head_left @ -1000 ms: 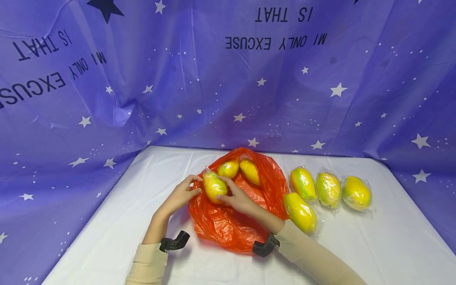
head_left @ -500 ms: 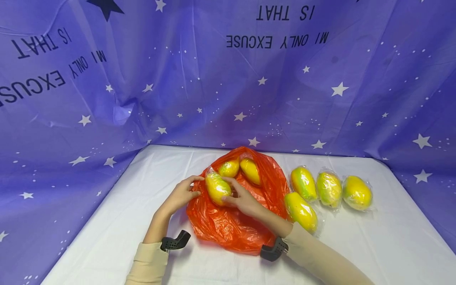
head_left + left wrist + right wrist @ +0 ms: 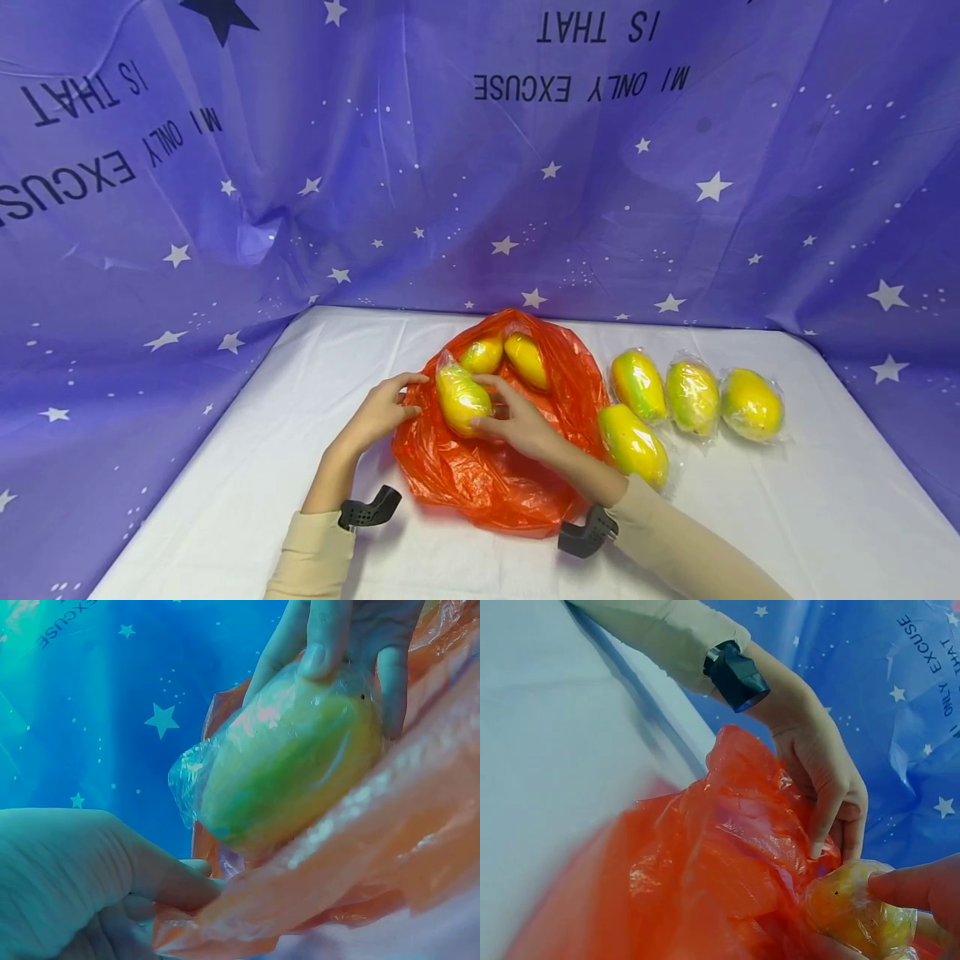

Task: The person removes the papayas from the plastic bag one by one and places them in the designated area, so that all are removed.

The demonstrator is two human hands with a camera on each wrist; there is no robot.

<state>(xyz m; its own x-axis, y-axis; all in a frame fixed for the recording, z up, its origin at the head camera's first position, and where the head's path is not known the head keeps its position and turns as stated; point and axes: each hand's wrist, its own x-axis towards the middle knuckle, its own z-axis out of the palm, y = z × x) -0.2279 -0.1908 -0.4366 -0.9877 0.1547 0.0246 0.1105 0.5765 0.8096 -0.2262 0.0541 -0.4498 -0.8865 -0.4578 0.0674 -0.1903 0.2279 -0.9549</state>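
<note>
A yellow-green mango (image 3: pixel 462 402) in clear wrap is held by my right hand (image 3: pixel 525 427), over the mouth of a red plastic bag (image 3: pixel 483 492). The right thumb and fingers lie along its sides, as the left wrist view shows on the wrapped mango (image 3: pixel 289 761). My left hand (image 3: pixel 382 410) pinches the bag's left rim; in the left wrist view the red film (image 3: pixel 225 922) runs between its thumb and fingers. Deeper in the bag lie two more mangoes, one at the left (image 3: pixel 482 355) and one at the right (image 3: pixel 527 362).
Several wrapped mangoes lie right of the bag on the white-covered table (image 3: pixel 817 508), the nearest mango (image 3: pixel 633 446) close against the bag's right side. A purple star-printed cloth (image 3: pixel 450 167) hangs behind and at both sides.
The right hand has shifted the held mango a little to the right, away from the left fingers. My left hand stays at the bag's rim.
</note>
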